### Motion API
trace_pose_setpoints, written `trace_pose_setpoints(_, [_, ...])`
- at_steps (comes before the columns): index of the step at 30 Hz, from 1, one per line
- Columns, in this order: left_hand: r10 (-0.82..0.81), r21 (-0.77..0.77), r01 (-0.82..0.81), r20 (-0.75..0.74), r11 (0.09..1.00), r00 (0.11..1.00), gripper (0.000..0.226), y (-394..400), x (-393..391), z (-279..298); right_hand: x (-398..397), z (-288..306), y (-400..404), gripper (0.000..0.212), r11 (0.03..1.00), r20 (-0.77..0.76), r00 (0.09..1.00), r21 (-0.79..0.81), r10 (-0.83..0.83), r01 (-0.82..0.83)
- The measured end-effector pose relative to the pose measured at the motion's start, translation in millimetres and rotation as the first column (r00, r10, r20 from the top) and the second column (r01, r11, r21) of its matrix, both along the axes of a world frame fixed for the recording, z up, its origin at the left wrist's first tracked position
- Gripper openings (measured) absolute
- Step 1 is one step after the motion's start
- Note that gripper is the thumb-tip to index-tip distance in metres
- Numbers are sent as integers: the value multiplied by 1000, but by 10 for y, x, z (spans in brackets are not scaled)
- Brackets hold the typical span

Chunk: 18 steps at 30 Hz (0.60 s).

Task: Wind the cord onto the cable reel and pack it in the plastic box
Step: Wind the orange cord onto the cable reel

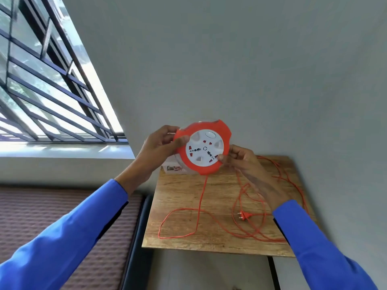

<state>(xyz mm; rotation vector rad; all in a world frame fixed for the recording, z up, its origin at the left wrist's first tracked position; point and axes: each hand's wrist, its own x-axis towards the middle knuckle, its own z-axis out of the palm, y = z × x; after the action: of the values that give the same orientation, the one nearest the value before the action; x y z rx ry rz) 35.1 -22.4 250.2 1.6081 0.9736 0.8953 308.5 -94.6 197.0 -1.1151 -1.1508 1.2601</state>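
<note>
Hands meet at frame centre. Left hand (160, 143) curled on the orange rim of the cable reel (202, 147), thumb across the front. Right hand (240, 159) pinches the reel's lower right edge, fingers closed. Reel held in the air above the wooden table (182, 206), socket face toward the camera. Cord (201, 197) drops from the reel's bottom and sprawls in loose crossing loops to the lower right; plug (243, 216) lies among them. Plastic box (173, 166) mostly hidden behind the reel. Risk: overlapping loops may knot or drag the plug off the table during winding.
</note>
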Motion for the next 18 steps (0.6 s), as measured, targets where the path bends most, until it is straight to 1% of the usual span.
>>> trace_pose_setpoints(2, [-9, -21, 11, 63, 1000, 998, 45, 66, 6, -27, 55, 29, 52, 42, 1000, -45, 998, 4, -31, 31])
trace_pose_setpoints(4, [20, -13, -19, 160, 1000, 987, 45, 85, 33, -37, 136, 115, 132, 45, 999, -80, 996, -3, -34, 34])
trace_pose_setpoints(6, [45, -70, -28, 267, 997, 963, 49, -33, 125, -87, 241, 196, 208, 44, 1000, -125, 992, -8, -8, 7])
trace_pose_setpoints(7, [39, -126, 0, 306, 992, 951, 55, -126, 188, -163, 308, 218, 236, 41, 1000, -154, 988, -14, 18, -21])
trace_pose_setpoints(9, [59, -231, 20, 332, 973, 941, 71, -371, 286, -412, 407, 231, 257, 33, 996, -199, 977, -28, 82, -89])
trace_pose_setpoints(11, [86, -270, 7, 331, 963, 940, 82, -605, 320, -650, 492, 201, 273, 35, 992, -192, 974, -26, 117, -125])
trace_pose_setpoints(14, [120, -247, -23, 385, 969, 915, 102, -730, 228, -843, 590, 219, 289, 55, 982, -166, 969, -15, 182, -187])
trace_pose_setpoints(16, [144, -233, -41, 444, 972, 884, 110, -692, 185, -765, 627, 228, 302, 59, 974, -163, 962, -19, 221, -227])
trace_pose_setpoints(18, [123, -206, -25, 480, 978, 868, 123, -613, 244, -608, 611, 256, 319, 58, 965, -176, 952, -29, 251, -260])
